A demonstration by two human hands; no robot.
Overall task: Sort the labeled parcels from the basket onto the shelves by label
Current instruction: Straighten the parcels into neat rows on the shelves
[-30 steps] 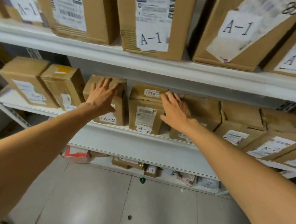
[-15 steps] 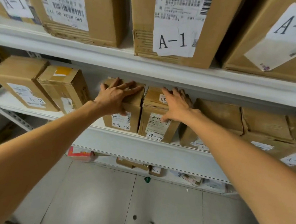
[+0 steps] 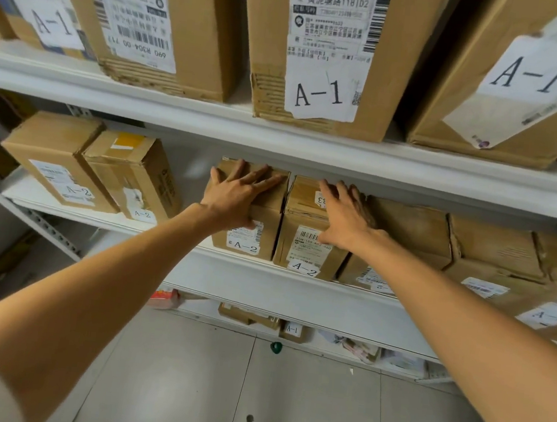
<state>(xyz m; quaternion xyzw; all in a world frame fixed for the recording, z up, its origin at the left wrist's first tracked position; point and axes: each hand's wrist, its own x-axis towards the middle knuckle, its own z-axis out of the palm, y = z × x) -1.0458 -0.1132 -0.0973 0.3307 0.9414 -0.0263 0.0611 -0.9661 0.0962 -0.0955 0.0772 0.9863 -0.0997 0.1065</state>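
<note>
Two small cardboard parcels labelled A-2 stand side by side on the middle shelf (image 3: 252, 287). My left hand (image 3: 237, 194) lies flat with spread fingers on top of the left parcel (image 3: 265, 223). My right hand (image 3: 343, 214) rests with straight fingers on the right parcel (image 3: 299, 209), partly covering its shipping label. Both parcels sit upright, their fronts near the shelf's edge. The basket is out of view.
More A-2 parcels (image 3: 59, 160) stand left and right on the same shelf, with a gap left of my left hand. Large A-1 boxes (image 3: 321, 53) fill the upper shelf. A low shelf (image 3: 292, 329) holds small parcels above the tiled floor.
The view has drawn closer to the shelf. Both hands stayed on the two A-2 parcels, which now stand tighter together.
</note>
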